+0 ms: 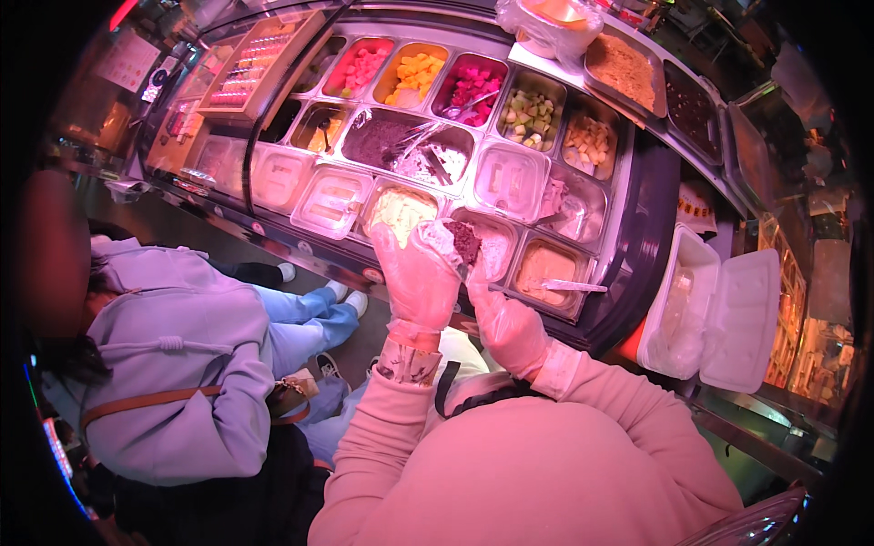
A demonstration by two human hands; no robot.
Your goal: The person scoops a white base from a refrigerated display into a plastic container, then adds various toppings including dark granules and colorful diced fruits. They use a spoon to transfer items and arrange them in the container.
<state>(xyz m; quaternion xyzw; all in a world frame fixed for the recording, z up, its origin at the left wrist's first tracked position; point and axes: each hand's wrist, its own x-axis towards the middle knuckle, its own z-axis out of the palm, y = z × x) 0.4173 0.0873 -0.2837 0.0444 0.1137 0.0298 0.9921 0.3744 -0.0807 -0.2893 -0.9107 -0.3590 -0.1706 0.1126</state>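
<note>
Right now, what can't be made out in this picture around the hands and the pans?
All in the head view:
Underside of the pale bundle: hidden by the left hand.
Whether the right hand touches the bundle: its fingertips overlap it and blur together.
Near part of the pan behind the bundle: covered by the bundle and right hand.
What lies under the clear lid: veiled by glare.
Dark food at upper right: too dim and small to identify.

On my feed I log, across the pan rows, left to right: pink cubes (365, 67), yellow cubes (417, 75), magenta cubes (475, 86), pale-green cubes (526, 116), tan cubes (590, 138). Upper right: tan crumbs (624, 73). Right side: one white box (654, 332), open, white lid (742, 318) laid outward. Left side, I list one person (182, 273): lavender top (187, 341), brown strap (155, 402) across it, light-blue jeans (314, 314).
</note>
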